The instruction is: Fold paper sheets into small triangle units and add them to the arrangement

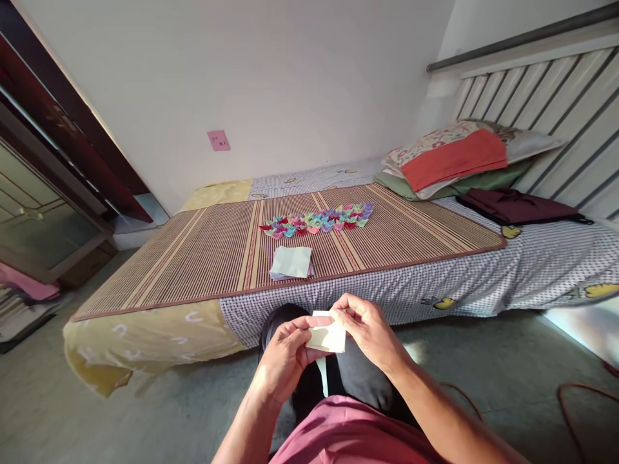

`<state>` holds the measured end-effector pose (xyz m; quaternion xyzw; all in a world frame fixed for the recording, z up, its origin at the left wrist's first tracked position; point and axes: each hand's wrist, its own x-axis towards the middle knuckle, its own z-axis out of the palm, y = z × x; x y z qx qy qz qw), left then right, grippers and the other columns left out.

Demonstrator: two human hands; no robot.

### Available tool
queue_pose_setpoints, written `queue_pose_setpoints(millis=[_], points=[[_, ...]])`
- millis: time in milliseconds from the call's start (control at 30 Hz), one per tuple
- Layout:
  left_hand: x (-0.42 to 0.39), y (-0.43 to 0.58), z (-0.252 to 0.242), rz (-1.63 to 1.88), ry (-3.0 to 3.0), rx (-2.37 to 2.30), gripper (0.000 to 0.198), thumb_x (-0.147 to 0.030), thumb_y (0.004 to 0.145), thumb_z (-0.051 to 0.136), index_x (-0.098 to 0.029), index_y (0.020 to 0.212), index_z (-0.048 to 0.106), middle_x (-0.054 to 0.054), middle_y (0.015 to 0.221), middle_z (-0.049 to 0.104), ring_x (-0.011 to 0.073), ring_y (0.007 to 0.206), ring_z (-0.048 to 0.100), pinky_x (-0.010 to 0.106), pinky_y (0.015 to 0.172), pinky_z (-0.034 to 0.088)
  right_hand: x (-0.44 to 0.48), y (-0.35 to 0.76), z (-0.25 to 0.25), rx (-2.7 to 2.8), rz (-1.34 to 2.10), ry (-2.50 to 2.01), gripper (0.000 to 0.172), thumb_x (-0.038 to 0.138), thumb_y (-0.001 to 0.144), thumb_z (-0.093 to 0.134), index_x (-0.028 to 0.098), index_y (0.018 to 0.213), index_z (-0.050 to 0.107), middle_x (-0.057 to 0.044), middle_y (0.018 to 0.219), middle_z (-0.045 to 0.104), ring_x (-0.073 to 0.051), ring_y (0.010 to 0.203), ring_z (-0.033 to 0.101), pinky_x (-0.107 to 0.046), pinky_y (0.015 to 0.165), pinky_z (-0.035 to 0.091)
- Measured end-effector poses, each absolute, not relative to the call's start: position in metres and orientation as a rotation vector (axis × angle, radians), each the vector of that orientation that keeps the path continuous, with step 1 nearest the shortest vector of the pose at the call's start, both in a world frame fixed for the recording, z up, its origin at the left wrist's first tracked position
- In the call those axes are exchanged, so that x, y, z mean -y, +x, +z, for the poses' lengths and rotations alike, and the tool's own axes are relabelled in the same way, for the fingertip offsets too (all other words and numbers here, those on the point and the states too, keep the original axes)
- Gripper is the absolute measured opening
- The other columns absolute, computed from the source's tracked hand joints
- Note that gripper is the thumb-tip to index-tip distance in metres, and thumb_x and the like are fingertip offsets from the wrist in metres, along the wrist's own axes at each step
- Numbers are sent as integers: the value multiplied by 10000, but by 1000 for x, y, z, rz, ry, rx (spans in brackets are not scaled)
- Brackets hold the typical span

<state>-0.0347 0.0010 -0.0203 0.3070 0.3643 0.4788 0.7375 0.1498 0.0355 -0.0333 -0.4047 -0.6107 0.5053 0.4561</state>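
Observation:
Over my lap, both hands pinch a small pale yellow folded paper (329, 335). My left hand (283, 357) grips its left edge with fingers curled. My right hand (370, 328) holds the top right corner between thumb and fingers. On the striped bamboo mat (193, 258) ahead lies a stack of pale paper squares (291, 262). Beyond it, several small coloured folded paper pieces (319, 220) are laid out in rows.
The mat covers a low bed with a chequered sheet (532, 270). Pillows (454, 158) and a dark red folded cloth (517, 206) lie at the right. A dark cabinet (43, 193) stands at the left. An orange cable (575, 399) runs on the floor at the right.

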Motion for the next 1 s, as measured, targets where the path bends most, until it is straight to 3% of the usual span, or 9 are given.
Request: queue_pose_setpoints(millis=[100,267,667,867,1000], points=[[-1,-38,-18,1007,718,-740,424,-402,744,933,-122,1055,866,148,989,817,229,901,742,326,894,589,-39,152,-30,1458,1339,-959,447,596,951,673,200,764,584,55,617,482,-109,547,429,-238,511,334],[-11,-41,-16,999,801,-710,555,-270,617,1031,-169,1134,858,76,1014,807,147,913,689,189,848,502,-50,158,-22,1411,1443,-929,526,691,931,681,204,758,581,70,554,456,-103,509,400,-240,492,308],[-49,-38,-16,1059,719,-814,522,-269,578,1037,-172,1065,876,87,908,802,171,835,684,226,777,517,-80,157,-10,1401,1492,-905,459,619,948,708,199,790,611,60,571,530,-99,518,459,-235,519,368],[-60,-35,-14,1126,703,-885,496,-279,518,1051,-176,975,888,60,832,788,153,751,654,226,736,511,-91,155,-10,1351,1639,-863,468,604,812,852,193,859,634,61,633,574,-92,549,487,-218,540,410],[-62,-34,-9,1147,735,-931,446,-226,555,1023,-184,978,889,42,790,772,131,708,626,211,709,497,-94,152,-14,1345,1621,-886,454,557,776,892,188,872,646,61,637,565,-92,555,481,-210,523,394]])
